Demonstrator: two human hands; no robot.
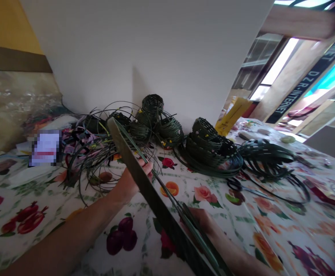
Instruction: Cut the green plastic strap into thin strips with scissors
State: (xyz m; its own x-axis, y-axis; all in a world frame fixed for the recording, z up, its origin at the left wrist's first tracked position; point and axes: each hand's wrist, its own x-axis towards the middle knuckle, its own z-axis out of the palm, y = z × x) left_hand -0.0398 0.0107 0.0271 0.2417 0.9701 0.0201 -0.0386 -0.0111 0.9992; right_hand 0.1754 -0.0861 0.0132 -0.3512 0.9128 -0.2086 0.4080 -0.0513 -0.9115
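My left hand (133, 180) reaches forward and grips a long flat dark board (144, 184) near its far half, fingers wrapped round its edge. Thin dark green strands (167, 191) run along the board's top face. My right hand (201, 222) lies lower and nearer, mostly hidden behind the board and strands; it seems closed on the strands at the board's near part. The board slants from the lower middle up toward the wall.
Small dark green woven baskets (152, 105) and a stack of wider ones (210, 147) stand by the white wall. Loose coils of strands (95, 161) lie left, flat woven strips (266, 157) and scissors (237, 186) right. A floral tablecloth (41, 214) covers the table.
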